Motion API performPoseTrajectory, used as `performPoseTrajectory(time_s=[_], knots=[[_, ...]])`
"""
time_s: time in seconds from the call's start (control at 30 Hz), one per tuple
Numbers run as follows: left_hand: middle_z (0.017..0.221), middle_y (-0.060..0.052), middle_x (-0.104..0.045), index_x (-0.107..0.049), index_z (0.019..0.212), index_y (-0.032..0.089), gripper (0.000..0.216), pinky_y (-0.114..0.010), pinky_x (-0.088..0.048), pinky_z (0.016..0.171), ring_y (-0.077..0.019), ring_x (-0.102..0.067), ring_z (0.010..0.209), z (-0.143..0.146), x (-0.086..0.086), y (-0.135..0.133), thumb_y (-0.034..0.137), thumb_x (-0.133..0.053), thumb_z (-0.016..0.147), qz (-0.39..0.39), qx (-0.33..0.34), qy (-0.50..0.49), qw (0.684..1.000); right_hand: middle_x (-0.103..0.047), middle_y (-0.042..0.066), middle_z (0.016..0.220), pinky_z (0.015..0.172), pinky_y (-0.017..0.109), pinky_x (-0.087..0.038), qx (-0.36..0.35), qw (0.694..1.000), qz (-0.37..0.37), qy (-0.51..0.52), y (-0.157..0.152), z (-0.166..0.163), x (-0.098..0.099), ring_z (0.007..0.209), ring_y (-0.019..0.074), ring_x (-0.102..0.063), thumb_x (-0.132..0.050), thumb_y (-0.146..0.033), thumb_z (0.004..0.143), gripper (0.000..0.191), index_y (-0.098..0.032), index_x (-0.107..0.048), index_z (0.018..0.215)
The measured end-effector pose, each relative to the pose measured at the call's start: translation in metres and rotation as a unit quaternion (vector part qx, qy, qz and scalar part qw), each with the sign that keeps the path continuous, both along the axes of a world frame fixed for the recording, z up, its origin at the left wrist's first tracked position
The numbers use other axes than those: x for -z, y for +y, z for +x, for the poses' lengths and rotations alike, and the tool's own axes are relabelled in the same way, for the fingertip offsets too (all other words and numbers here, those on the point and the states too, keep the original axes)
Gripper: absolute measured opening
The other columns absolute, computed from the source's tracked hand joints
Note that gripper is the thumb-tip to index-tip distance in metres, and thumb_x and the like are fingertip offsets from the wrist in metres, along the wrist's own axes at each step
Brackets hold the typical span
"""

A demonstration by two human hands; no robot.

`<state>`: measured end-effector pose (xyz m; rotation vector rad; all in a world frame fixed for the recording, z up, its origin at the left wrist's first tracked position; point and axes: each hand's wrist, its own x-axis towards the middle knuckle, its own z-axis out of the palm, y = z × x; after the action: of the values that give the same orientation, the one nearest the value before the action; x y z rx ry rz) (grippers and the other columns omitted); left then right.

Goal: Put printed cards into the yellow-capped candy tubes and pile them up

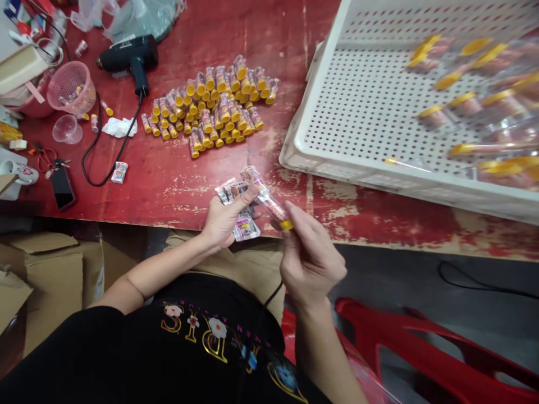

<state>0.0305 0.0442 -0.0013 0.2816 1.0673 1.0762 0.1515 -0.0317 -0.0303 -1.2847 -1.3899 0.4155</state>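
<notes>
My left hand (pixel 229 216) is closed around a bunch of printed plastic sleeves (pixel 246 227), fanned out between its fingers. My right hand (pixel 309 252) pinches a small clear tube (pixel 273 206) with a yellow cap, pinkish contents inside. The tube is tilted, cap end toward my right fingers, and its far end meets a printed sleeve (pixel 251 175) at my left thumb. I cannot tell how far the tube sits inside that sleeve. Beyond my hands, a pile of yellow-capped tubes (pixel 221 106) in printed wrap lies on the red table (pixel 185 185).
A white perforated crate (pixel 362 106) with blurred yellow-capped tubes stands at the right. On the left are a heat gun (pixel 137 56) with its cord, a pink basket (pixel 71 90), a phone (pixel 63 188) and a mug (pixel 19 171). A red stool (pixel 404 336) stands below the table edge.
</notes>
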Motion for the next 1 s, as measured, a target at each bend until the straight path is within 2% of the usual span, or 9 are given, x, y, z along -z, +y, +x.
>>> performPoseTrajectory(time_s=[0.07,0.17,0.33,0.5,0.63,0.7,0.8,0.9,1.0], knots=[[0.081,-0.002,-0.074,-0.07,0.088,0.014,0.042,-0.026,-0.056,0.067,-0.0113,-0.066,0.064,-0.001,0.0,0.001,0.033,-0.094,0.06,0.01,0.011,-0.018,1.0,-0.075,0.004,0.124,0.1,0.047,-0.062,0.008,1.0,0.017,0.01,-0.001,-0.001,-0.001,0.111,0.0251,-0.074,-0.069,-0.014,0.087,0.048,-0.036,-0.069,0.13],[0.085,-0.005,-0.076,-0.072,0.09,0.013,0.046,-0.029,-0.058,0.071,-0.0139,-0.069,0.069,-0.001,-0.002,0.0,0.035,-0.096,0.058,0.021,0.031,-0.048,0.998,-0.077,0.003,0.119,0.097,0.047,-0.063,-0.004,0.998,-0.006,0.058,0.001,-0.001,0.0,0.108,0.0245,-0.075,-0.07,-0.014,0.087,0.041,-0.037,-0.074,0.121],[0.082,-0.003,-0.074,-0.071,0.088,0.014,0.047,-0.028,-0.058,0.065,-0.014,-0.068,0.067,0.002,-0.003,-0.009,0.034,-0.097,0.054,0.011,0.081,-0.056,0.995,-0.07,0.007,0.132,0.095,0.047,-0.063,0.023,0.996,-0.015,0.089,0.012,-0.004,0.004,0.116,0.0253,-0.07,-0.069,-0.023,0.089,0.043,-0.035,-0.069,0.131],[0.077,0.0,-0.071,-0.071,0.088,0.016,0.055,-0.027,-0.055,0.063,-0.0108,-0.063,0.062,0.001,-0.002,-0.011,0.042,-0.098,0.049,0.026,0.067,-0.032,0.997,-0.077,0.002,0.108,0.097,0.048,-0.06,0.047,0.996,0.015,0.07,0.029,-0.011,0.003,0.103,0.0232,-0.073,-0.072,-0.022,0.088,0.033,-0.037,-0.075,0.117],[0.074,0.002,-0.069,-0.069,0.086,0.016,0.057,-0.024,-0.053,0.057,-0.0096,-0.06,0.058,-0.008,0.007,0.005,0.044,-0.098,0.047,0.036,0.037,-0.017,0.999,-0.078,0.002,0.108,0.096,0.047,-0.058,0.022,0.995,0.016,0.098,0.051,-0.021,0.008,0.104,0.0221,-0.072,-0.072,-0.021,0.088,0.031,-0.035,-0.077,0.114],[0.076,0.001,-0.07,-0.069,0.088,0.016,0.052,-0.023,-0.053,0.058,-0.0103,-0.062,0.059,-0.015,0.015,0.02,0.042,-0.097,0.053,0.031,0.011,-0.011,0.999,-0.078,0.003,0.109,0.096,0.046,-0.058,-0.004,0.993,0.005,0.117,0.071,-0.028,0.015,0.103,0.022,-0.072,-0.071,-0.022,0.089,0.028,-0.033,-0.078,0.113],[0.087,-0.004,-0.074,-0.07,0.099,0.017,0.038,-0.023,-0.054,0.062,-0.0131,-0.069,0.068,-0.03,0.029,0.048,0.041,-0.086,0.075,0.004,-0.055,-0.022,0.998,-0.079,0.004,0.105,0.093,0.046,-0.058,-0.038,0.994,0.003,0.107,0.12,-0.04,0.03,0.1,0.0223,-0.072,-0.069,-0.027,0.091,0.022,-0.03,-0.079,0.11],[0.101,-0.008,-0.076,-0.069,0.109,0.017,0.027,-0.025,-0.057,0.069,-0.0162,-0.074,0.082,-0.049,0.038,0.066,0.04,-0.064,0.095,-0.025,-0.117,-0.013,0.993,-0.078,0.004,0.106,0.1,0.05,-0.053,-0.057,0.998,0.018,0.021,0.183,-0.057,0.047,0.103,0.0233,-0.068,-0.064,-0.029,0.093,0.021,-0.029,-0.078,0.108],[0.103,-0.009,-0.077,-0.069,0.107,0.015,0.026,-0.025,-0.056,0.071,-0.0164,-0.075,0.085,-0.065,0.043,0.067,0.035,-0.052,0.102,-0.035,-0.127,0.027,0.991,-0.076,0.004,0.114,0.108,0.053,-0.047,-0.095,0.989,0.0,-0.112,0.234,-0.077,0.057,0.115,0.0255,-0.06,-0.053,-0.027,0.099,0.028,-0.028,-0.076,0.114]])
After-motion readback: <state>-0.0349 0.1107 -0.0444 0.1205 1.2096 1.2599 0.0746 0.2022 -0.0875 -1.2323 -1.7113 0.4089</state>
